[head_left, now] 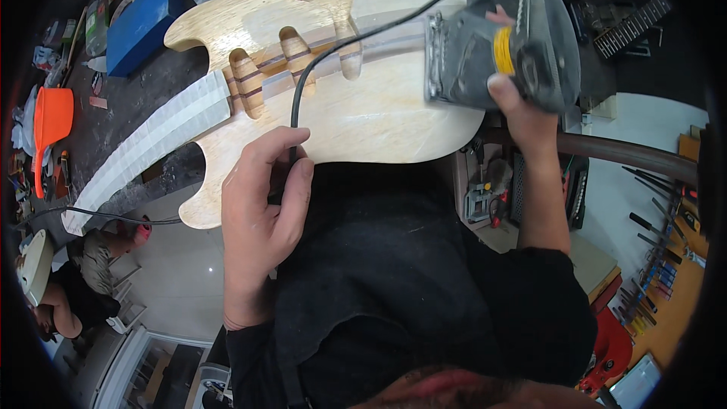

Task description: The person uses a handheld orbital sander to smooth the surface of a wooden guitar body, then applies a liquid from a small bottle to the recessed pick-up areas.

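Note:
A pale wooden electric guitar body (394, 117) lies on the dark bench, with routed pickup slots and a larger cavity. Its neck (151, 148), wrapped in whitish tape, runs off to the lower left. My right hand (526, 110) grips a dark grey power sander (473, 53) with a yellow part, resting over the body's right end; the sander's underside is hidden. The sander's black power cord (341, 44) arches across the body to my left hand (269, 197). There, thumb and fingers are closed around the cord at the body's near edge.
A blue block (144, 24) and an orange scoop-like tool (53, 125) lie on the left of the bench (98, 117). At the upper right is a fretted fingerboard (633, 26). Hand tools hang on the right. Another person (72, 288) sits at the lower left.

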